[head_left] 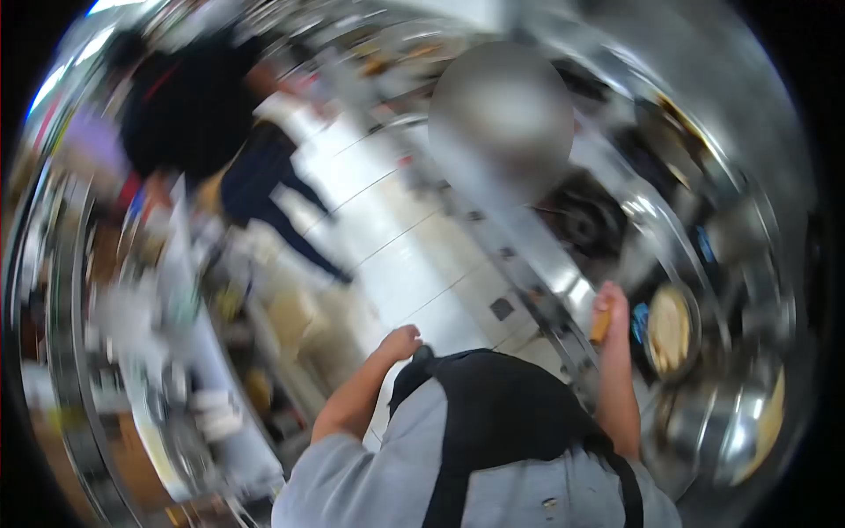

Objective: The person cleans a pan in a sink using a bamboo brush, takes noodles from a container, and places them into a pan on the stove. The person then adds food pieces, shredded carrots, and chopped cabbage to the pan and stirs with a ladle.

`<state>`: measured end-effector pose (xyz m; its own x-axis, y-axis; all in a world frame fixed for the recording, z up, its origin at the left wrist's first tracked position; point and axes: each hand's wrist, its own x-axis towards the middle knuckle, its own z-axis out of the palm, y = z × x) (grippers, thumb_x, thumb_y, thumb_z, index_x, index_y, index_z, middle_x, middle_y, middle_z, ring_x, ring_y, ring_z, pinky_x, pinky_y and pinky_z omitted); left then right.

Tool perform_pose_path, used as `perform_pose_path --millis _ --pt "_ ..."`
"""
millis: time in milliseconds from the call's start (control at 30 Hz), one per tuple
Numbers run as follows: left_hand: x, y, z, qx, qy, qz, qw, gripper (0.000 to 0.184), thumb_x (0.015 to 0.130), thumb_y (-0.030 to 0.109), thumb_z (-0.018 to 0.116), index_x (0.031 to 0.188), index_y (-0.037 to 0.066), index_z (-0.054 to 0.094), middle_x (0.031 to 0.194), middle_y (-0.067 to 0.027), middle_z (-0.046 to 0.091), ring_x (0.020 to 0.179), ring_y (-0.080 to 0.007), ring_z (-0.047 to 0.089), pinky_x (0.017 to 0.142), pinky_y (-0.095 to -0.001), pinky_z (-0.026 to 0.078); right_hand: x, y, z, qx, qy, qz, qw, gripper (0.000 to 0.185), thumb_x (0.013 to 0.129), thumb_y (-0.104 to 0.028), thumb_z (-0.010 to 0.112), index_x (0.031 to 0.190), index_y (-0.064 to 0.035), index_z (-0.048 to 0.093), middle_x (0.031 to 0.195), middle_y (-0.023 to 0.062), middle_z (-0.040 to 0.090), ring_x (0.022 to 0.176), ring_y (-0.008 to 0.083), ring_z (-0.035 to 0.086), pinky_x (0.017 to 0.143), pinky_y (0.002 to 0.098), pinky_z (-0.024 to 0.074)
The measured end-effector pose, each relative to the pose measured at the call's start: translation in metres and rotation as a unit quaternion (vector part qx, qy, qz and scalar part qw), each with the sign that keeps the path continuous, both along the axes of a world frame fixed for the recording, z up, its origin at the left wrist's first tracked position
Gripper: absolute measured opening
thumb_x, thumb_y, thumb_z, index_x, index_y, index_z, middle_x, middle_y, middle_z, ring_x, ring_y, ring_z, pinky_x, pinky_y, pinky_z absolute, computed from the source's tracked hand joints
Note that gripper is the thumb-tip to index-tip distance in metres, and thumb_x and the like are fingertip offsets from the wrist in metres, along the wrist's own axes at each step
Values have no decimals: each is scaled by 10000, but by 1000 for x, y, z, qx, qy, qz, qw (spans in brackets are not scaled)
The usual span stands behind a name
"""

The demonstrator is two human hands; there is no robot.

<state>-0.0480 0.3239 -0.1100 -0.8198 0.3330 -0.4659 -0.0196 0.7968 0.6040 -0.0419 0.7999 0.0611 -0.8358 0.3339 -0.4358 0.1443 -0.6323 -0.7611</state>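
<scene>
My right hand [612, 308] is closed around a wooden handle [600, 327], whose lower end sticks out below the fist. What the handle belongs to is too blurred to name. Close by on the right is a round pan [692, 327] with pale yellowish food [669, 330] in it. On the other side of my body, my left hand [402, 341] hangs with its fingers curled, and nothing shows in it. Under that hand lies the tiled floor [396, 273], beside my dark apron [515, 396].
A stove line with a black burner [581, 220] runs along my right, with large metal pots [713, 431] near me. On the left stands a cluttered counter [220, 370]. Ahead at the left, a person in dark clothes [189, 114] leans over it. Motion blurs much of the view.
</scene>
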Motion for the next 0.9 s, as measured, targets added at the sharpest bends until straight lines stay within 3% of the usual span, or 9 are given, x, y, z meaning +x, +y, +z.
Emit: perform_pose_path --millis 100,200,267,367,567,667,733,800,900 --pt "51 -76 -19 -17 -64 170 983 333 797 278 623 999 15 659 1054 -215 663 1001 -375 625 888 -439 495 -76 39 -105 129 -48 42 990 201 839 -318 609 760 -185 481 660 -9 480 523 140 493 467 290 425" --pt "110 -144 -49 -32 -87 315 944 321 788 262 621 979 8 664 1043 -219 666 996 -375 628 884 -435 498 -92 31 -124 326 -220 72 917 343 825 -340 612 937 -17 583 847 79 573 744 235 593 595 388 511" --pt "151 -176 -58 -75 -157 406 897 311 779 247 619 960 -1 668 1015 -227 669 982 -376 634 874 -433 500 -97 8 -97 582 -404 221 670 415 857 -339 581 1071 17 564 981 159 645 876 325 641 683 445 520" --pt "203 -195 -61 -52 -158 468 868 311 769 249 627 946 -3 671 986 -231 672 965 -369 642 865 -421 503 -116 -49 -62 823 -252 143 488 439 861 -318 581 1174 -14 531 1070 243 643 966 412 630 800 481 497" --pt "227 -196 -69 13 -215 597 773 333 769 292 657 926 -2 656 942 -200 683 918 -341 652 831 -405 507 -214 -289 -80 648 56 572 499 321 833 -225 591 1046 14 617 1004 208 648 990 364 618 829 423 477" --pt "200 -192 -71 35 -169 649 741 296 799 268 657 930 2 648 894 -146 688 843 -275 658 774 -365 513 -245 -389 -178 620 113 690 356 349 782 -225 625 1038 12 627 987 229 643 974 373 612 833 425 487" --pt "170 -191 -64 180 -145 757 612 223 842 210 651 942 11 647 840 -91 676 754 -186 632 715 -306 501 -257 -469 -223 562 176 756 285 436 839 -332 601 1143 -20 612 1167 234 610 1111 384 568 965 444 445" --pt "157 -177 -81 202 -142 766 593 190 861 188 643 949 19 647 820 -69 664 730 -154 612 695 -286 490 -260 -564 -237 542 228 780 214 324 829 -312 594 1010 -44 626 994 214 642 974 387 607 864 455 489" --pt "151 -158 -107 221 -164 788 551 170 894 190 648 968 37 650 798 -45 652 701 -122 593 671 -274 484 -266 -688 -315 499 244 806 203 298 825 -280 568 978 -29 617 920 228 644 917 398 620 808 466 496"
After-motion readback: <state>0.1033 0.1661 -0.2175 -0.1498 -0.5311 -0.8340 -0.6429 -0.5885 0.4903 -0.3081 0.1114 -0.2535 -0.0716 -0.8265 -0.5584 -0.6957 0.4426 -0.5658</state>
